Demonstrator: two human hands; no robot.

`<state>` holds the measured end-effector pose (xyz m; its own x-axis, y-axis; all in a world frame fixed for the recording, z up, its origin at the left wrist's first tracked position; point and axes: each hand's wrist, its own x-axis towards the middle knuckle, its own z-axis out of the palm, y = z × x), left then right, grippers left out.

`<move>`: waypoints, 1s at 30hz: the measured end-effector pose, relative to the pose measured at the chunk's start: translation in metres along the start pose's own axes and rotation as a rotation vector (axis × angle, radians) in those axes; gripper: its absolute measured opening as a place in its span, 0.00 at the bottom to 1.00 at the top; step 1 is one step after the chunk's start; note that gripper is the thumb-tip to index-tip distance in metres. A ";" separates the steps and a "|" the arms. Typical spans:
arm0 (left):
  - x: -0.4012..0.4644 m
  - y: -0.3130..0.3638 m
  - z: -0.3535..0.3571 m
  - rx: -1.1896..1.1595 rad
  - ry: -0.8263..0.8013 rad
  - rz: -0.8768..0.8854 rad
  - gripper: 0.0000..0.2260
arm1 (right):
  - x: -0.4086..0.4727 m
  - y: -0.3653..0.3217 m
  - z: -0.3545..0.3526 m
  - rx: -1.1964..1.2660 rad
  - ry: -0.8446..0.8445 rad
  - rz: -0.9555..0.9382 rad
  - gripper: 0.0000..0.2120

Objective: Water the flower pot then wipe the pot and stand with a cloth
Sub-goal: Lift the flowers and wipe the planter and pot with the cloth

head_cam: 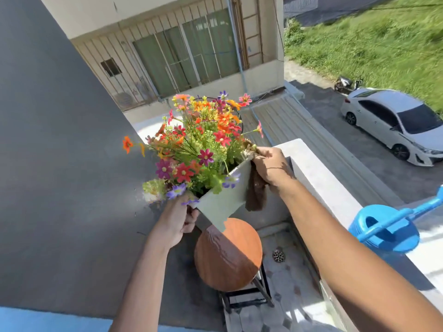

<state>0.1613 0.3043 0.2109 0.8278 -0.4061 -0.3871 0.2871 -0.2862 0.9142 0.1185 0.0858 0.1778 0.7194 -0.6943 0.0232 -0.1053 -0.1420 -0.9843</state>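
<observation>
Far left, a grey wall [60, 152] fills the side of the view. Next to it the left hand [178, 219] is closed around the lower left corner of the pot [221, 202], fingers curled under its edge. The pot is off the stand, held up in the air between both hands, tilted: its rim runs on a slant from lower left up to upper right, and its base points down toward the stand. One pale flat face is turned to the camera. The flowers [196, 144] spill up and away to the upper left, red, orange, purple and yellow, in full sun.

Below the pot sits the stand [227, 257], a round wood-coloured top on a dark metal frame, clear of the pot's base.

On to the right hand [269, 166]: it grips the pot's upper right corner with the brown cloth [256, 192] pinched against the rim, the cloth hanging down along the pot's right side.

Further right, the pale parapet [318, 178] runs diagonally, and on it rests a blue watering can [383, 231], spout pointing up and right. Beyond, down on the street, a white car [393, 125] is parked.
</observation>
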 end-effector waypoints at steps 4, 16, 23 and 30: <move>0.006 0.004 -0.014 0.066 -0.006 0.060 0.16 | -0.001 -0.015 -0.017 0.143 -0.180 0.131 0.17; 0.015 0.008 -0.026 0.161 0.035 0.139 0.15 | -0.018 -0.007 -0.024 0.123 -0.161 0.375 0.20; 0.024 -0.003 -0.020 0.070 0.406 0.211 0.12 | -0.035 -0.005 0.016 0.332 -0.014 0.068 0.17; 0.011 -0.034 0.025 0.239 0.249 0.165 0.17 | -0.043 -0.006 0.038 0.391 0.251 0.128 0.13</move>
<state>0.1481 0.2880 0.1726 0.9538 -0.2484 -0.1690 0.0440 -0.4410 0.8964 0.1140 0.1434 0.1764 0.5243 -0.8446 -0.1085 0.1181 0.1983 -0.9730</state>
